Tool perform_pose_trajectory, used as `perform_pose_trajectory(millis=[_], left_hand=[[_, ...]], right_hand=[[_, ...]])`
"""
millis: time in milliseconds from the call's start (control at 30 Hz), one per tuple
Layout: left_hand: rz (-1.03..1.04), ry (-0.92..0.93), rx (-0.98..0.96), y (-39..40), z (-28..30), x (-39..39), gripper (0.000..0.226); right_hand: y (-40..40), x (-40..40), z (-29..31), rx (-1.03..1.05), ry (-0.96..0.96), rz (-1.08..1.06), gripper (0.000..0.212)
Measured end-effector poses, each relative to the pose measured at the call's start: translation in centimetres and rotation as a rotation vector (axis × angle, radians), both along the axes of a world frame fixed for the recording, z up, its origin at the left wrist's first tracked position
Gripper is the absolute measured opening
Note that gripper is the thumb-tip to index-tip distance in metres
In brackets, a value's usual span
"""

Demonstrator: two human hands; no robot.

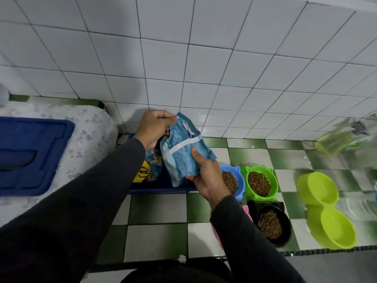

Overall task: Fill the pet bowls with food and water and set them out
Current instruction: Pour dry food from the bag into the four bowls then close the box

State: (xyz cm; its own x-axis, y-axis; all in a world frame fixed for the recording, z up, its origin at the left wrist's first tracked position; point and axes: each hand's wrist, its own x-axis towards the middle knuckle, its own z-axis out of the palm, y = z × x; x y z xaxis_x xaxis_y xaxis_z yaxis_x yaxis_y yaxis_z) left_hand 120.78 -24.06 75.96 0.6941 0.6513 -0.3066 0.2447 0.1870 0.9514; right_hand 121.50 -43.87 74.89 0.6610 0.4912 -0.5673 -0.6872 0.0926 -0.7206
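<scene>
A blue pet food bag [183, 152] is held above a dark blue bin [161, 186] on the floor. My left hand [154, 127] pinches the bag's top edge. My right hand [206, 176] grips its lower right side. To the right stand a blue bowl [237, 181], a green bowl [260, 183] and a black bowl [271, 224], each holding brown kibble. A lime double bowl [324, 209] lies further right, its two wells without kibble. A pink bowl's edge [245, 209] shows behind my right forearm.
Another bag with yellow print [148, 170] sits in the bin. A dark blue lid [30, 154] rests on a flowered cloth at left. A clear bottle of yellowish liquid [338, 137] lies near the white tiled wall at right. The floor is green and white checked tile.
</scene>
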Motion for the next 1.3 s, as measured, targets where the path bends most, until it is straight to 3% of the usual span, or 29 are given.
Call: perform_pose_trajectory(millis=[300, 600, 733, 833, 1067, 1167, 1300], left_hand=[[-0.151, 0.15, 0.184, 1.1, -3.7, -0.2, 0.009], [-0.212, 0.197, 0.258, 0.5, -5.5, -1.2, 0.013], [-0.244, 0.253, 0.261, 0.3, -6.5, -2.0, 0.026], [-0.266, 0.246, 0.333, 0.1, -6.8, -3.0, 0.028], [-0.343, 0.222, 0.552, -0.8, -6.4, -5.1, 0.038], [-0.404, 0.215, 0.741, -1.1, -6.2, -6.3, 0.036], [-0.474, 0.233, 0.887, -1.7, -5.9, -8.2, 0.03]], right_hand=[[0.3, -0.1, -2.3, -0.242, 0.045, 0.158, 0.028], [1.6, -0.1, -4.2, -0.456, -0.166, 0.24, 0.03], [2.3, 0.6, -5.5, -0.655, -0.367, 0.32, 0.021], [2.4, 0.6, -4.5, -0.817, -0.646, 0.446, 0.022], [2.2, 0.0, -5.3, -1.084, -1.354, 0.687, 0.057], [2.0, 0.3, -4.5, -1.249, -1.46, 0.716, 0.064], [1.4, 1.5, -4.3, -1.353, -1.481, 0.808, 0.098]])
